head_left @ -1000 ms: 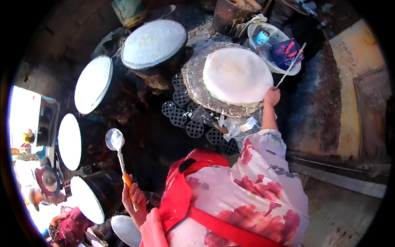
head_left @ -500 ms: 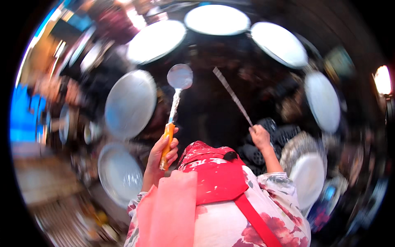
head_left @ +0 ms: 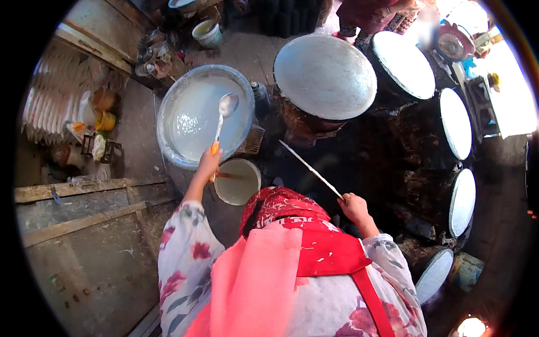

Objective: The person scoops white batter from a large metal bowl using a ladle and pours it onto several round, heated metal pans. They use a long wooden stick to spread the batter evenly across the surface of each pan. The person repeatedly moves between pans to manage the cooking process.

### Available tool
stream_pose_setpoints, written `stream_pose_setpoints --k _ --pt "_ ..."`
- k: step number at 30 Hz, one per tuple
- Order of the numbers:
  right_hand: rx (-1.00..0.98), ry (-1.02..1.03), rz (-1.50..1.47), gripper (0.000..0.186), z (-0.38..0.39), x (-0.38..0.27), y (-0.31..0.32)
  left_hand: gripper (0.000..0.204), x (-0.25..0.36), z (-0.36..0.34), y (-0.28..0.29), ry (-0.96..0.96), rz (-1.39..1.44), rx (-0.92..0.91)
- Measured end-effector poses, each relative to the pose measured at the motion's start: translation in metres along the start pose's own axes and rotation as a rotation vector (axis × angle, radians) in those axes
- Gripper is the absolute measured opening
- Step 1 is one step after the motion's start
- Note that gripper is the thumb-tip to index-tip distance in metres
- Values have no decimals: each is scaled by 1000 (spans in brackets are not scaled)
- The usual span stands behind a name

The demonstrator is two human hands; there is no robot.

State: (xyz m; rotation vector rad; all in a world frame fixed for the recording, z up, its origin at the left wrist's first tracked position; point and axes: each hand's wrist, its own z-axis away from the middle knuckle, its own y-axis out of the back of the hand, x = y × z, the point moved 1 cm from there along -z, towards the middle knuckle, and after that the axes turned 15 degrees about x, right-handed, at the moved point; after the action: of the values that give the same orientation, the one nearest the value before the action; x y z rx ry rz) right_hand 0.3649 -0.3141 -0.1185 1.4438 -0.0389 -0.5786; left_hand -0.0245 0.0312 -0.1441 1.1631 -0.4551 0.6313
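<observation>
My left hand (head_left: 210, 165) grips the orange handle (head_left: 215, 147) of a metal ladle (head_left: 228, 105), whose white-smeared round head is over a wide blue-rimmed basin (head_left: 166, 115) of milky liquid (head_left: 188, 126). Just below the basin stands a round bucket (head_left: 247, 191) of pale liquid with a brown stick in it, partly behind my hand. My right hand (head_left: 351, 205) is closed on a long thin stick (head_left: 309, 167) coated in white, pointing up-left toward the dark middle. Ahead of it a large round metal griddle (head_left: 324, 76) sits on a rusty drum.
More griddles (head_left: 403, 63) on dark drums curve down the right side. A person (head_left: 368, 14) is at the top beside a fan (head_left: 452, 42). A small bucket (head_left: 206, 33) stands beyond the basin. Stacked white items (head_left: 62, 98) and a wooden-framed panel (head_left: 78, 238) are at the left.
My body has turned away from the pale round sheet on the woven mat to the basin. The ladle is now over the liquid; both hands kept hold of their tools.
</observation>
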Motion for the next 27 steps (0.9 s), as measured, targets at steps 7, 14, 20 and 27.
stream_pose_setpoints --k 7,14,20,27 --pt "44 32 -118 31 -41 -47 -4 40 -44 -52 -24 -362 -504 -12" --pt "-381 -465 -874 44 -114 -154 -58 36 -33 40 -4 896 1140 -760" --pt "-641 -632 -1282 48 -128 -201 -76 36 36 105 27 917 1908 -951" --pt "-485 -132 -1316 49 -150 -260 10 43 99 156 116 328 1774 -742"
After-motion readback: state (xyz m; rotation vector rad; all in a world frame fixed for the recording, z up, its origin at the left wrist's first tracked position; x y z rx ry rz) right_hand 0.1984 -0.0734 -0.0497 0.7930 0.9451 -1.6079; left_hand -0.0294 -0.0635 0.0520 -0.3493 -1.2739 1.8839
